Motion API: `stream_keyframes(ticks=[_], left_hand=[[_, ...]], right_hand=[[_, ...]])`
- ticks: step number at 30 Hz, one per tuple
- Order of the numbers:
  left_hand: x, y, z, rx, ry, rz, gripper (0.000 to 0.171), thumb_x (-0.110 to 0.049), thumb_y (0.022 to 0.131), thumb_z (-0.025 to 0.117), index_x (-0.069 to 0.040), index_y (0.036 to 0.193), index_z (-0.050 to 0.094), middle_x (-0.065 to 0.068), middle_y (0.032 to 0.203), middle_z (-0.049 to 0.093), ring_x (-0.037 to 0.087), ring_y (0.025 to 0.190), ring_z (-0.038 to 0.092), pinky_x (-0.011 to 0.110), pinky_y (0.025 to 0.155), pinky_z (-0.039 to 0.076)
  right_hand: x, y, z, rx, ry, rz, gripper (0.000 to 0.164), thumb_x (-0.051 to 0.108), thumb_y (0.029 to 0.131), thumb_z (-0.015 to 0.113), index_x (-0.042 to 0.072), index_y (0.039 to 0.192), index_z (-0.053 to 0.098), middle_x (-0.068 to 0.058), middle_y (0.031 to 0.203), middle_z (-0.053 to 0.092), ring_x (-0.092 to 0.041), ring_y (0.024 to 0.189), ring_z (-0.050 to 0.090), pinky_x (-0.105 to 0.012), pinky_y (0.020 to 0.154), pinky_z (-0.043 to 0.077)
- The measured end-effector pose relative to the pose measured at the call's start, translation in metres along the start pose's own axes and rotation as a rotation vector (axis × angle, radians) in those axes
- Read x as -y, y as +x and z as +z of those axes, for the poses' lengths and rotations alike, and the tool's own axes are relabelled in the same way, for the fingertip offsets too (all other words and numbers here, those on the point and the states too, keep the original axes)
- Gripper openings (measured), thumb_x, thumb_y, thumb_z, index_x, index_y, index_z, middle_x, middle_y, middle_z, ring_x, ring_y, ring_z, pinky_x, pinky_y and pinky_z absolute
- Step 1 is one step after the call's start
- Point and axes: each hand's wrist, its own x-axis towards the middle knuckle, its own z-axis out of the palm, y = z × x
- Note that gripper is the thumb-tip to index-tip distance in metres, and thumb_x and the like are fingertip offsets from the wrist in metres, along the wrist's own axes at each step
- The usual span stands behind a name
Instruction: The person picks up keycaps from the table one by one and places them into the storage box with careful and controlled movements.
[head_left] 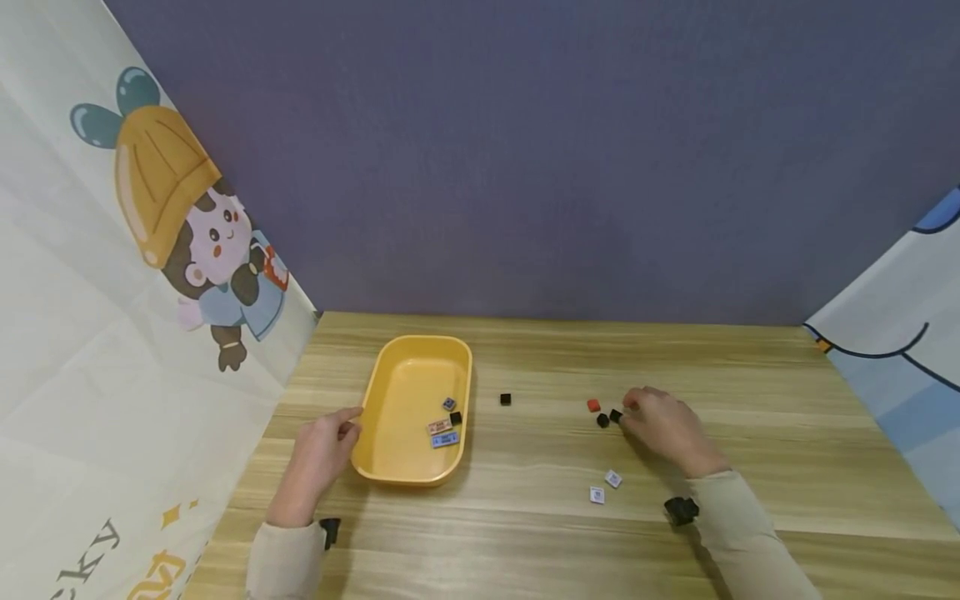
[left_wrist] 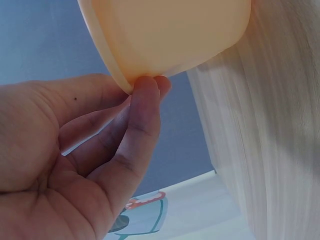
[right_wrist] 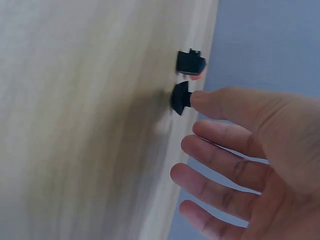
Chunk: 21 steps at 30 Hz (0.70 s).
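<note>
My left hand [head_left: 318, 454] pinches the left rim of a yellow tray [head_left: 408, 481] between thumb and fingers, as the left wrist view also shows. My right hand [head_left: 667, 425] is over the table beside a small black block [head_left: 616, 416]. In the right wrist view, the thumb tip meets or overlaps that black piece [right_wrist: 179, 98], which has a short stub; contact is unclear. The other fingers are spread and hold nothing. A second black block [head_left: 603, 421] and a red one [head_left: 594, 406] sit just to the left.
Inside the tray are a blue printed bar [head_left: 445, 440], a pink one [head_left: 439, 427], a black block [head_left: 456, 418] and a small bluish square [head_left: 449, 403]. Another black block [head_left: 506, 400] lies right of the tray. Two white printed squares [head_left: 613, 479] lie nearer me.
</note>
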Motion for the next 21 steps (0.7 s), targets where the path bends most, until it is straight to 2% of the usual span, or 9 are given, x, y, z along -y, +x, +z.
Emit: stream_keyframes(ticks=[6, 15, 21], left_hand=[[-0.0011, 0.0005, -0.0004, 0.0, -0.003, 0.0, 0.028, 0.0, 0.095, 0.064, 0.007, 0.121, 0.067, 0.011, 0.085, 0.07, 0.015, 0.063, 0.054, 0.027, 0.053, 0.045], [0.0002, 0.0001, 0.001, -0.008, -0.009, 0.007, 0.028, 0.0, 0.094, 0.064, 0.007, 0.122, 0.067, 0.01, 0.084, 0.069, 0.014, 0.061, 0.053, 0.026, 0.051, 0.045], [0.0019, 0.0005, 0.0023, -0.022, -0.009, 0.021, 0.028, 0.0, 0.094, 0.065, 0.007, 0.121, 0.068, 0.01, 0.086, 0.07, 0.015, 0.065, 0.057, 0.027, 0.053, 0.047]], right_hand=[[0.0004, 0.0009, 0.0047, 0.035, -0.013, 0.017, 0.021, 0.017, 0.088, 0.076, 0.002, 0.103, 0.071, -0.008, 0.094, 0.065, -0.028, 0.084, 0.064, -0.05, 0.072, 0.054], [0.0014, 0.0013, 0.0076, 0.027, -0.014, 0.022, 0.016, 0.015, 0.088, 0.076, 0.004, 0.098, 0.071, -0.006, 0.091, 0.064, -0.026, 0.082, 0.064, -0.048, 0.071, 0.054], [0.0009, 0.0015, 0.0092, 0.028, -0.014, 0.029, 0.015, 0.014, 0.088, 0.076, 0.004, 0.097, 0.071, -0.006, 0.09, 0.064, -0.026, 0.081, 0.064, -0.048, 0.069, 0.054]])
